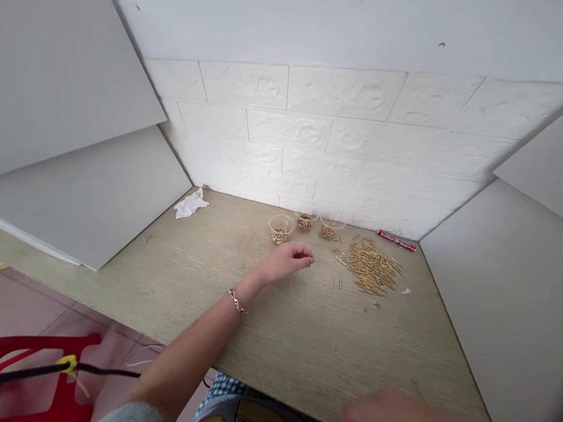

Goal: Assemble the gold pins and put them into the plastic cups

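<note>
My left hand (289, 263) reaches over the table with thumb and fingers pinched together. A tiny thin tip shows at the fingertips, too small to name. Just beyond the hand are three clear plastic cups holding small brass-coloured pieces: a left cup (280, 229), a middle cup (305, 221) and a right cup (329, 229). To the hand's right, two slim brass-coloured pins (335, 283) lie side by side, apart from a loose pile of similar pins (371, 268). My right hand (391, 421) is smeared by motion near the table's front edge, its fingers unclear.
A red wrapped stick (396, 241) lies by the back wall. White crumpled tissue (191, 204) rests at the back left. Grey panels flank the wooden table (289, 343) on both sides. Below left stands a red plastic stool (61, 395) with a black cord across it.
</note>
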Motion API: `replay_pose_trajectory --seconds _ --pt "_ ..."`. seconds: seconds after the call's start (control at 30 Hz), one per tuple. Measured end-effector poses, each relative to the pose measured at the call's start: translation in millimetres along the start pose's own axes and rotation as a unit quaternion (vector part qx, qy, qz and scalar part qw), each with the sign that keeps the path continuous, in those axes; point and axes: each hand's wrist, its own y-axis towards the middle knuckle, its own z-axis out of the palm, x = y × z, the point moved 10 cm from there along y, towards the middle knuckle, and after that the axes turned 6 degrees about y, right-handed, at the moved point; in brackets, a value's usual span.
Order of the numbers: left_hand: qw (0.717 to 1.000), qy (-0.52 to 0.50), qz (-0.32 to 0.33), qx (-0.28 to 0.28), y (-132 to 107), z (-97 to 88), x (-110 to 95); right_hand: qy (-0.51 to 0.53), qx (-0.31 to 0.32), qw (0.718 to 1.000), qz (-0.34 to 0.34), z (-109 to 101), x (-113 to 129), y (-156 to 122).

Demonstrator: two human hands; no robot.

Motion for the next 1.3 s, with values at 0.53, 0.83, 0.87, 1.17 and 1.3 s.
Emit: replay_pose_trajectory --seconds 0.53,0.83,0.87,1.17,1.3 --pt "0.992 -0.123 0.028 -0.005 -0.1 8.5 7.1 0.061 -0.446 0.891 -0.062 -103.5 -65.4 98.5" --pt "0.986 -0.16 0.013 -0.038 -2.0 9.4 14.2 0.05 -0.46 0.884 -0.061 -103.3 -63.3 98.3" --pt "0.986 -0.161 0.01 -0.039 -2.2 9.4 13.9 0.058 -0.459 0.885 -0.054 -104.1 -64.8 97.7" --pt "0.985 -0.174 -0.004 -0.014 -6.5 16.1 6.5 0.061 -0.468 0.881 -0.038 -109.6 -66.9 93.6" --pt "0.987 -0.156 -0.002 -0.024 -7.2 13.4 3.6 0.052 -0.464 0.883 -0.048 -108.8 -64.2 94.0"
